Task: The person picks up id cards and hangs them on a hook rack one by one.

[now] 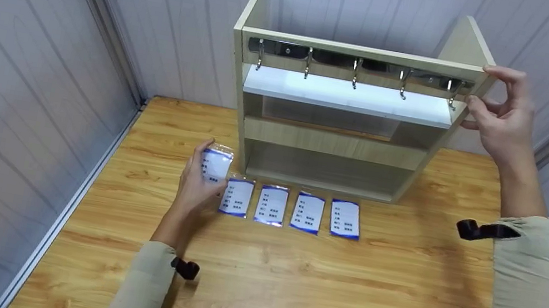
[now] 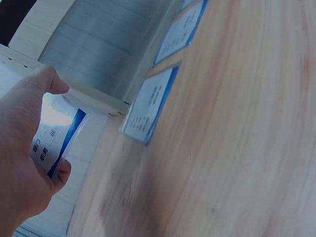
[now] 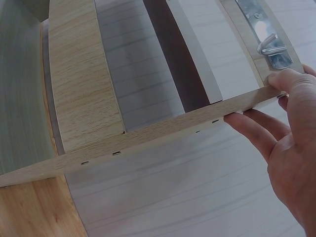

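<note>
My left hand (image 1: 194,186) holds a name badge (image 1: 217,163) in a clear plastic sleeve, its edges between thumb and fingers. The badge is raised above the table, by the lower left corner of a wooden shelf unit (image 1: 330,144). In the left wrist view, printed characters and a blue band show on the badge (image 2: 55,129). At the unit's upper right, my right hand (image 1: 510,121) grips the side panel, thumb on the front and fingers on the outer side. The right wrist view shows this side panel (image 3: 163,121) within the hand's (image 3: 291,133) grasp.
Several matching badges (image 1: 271,205) lie in a row before the unit on the wood-grain table (image 1: 282,302). A metal rail with several hooks (image 1: 356,73) runs across the unit's upper front, above a white shelf (image 1: 347,96). Pale panelled walls (image 1: 207,23) stand behind and at both sides.
</note>
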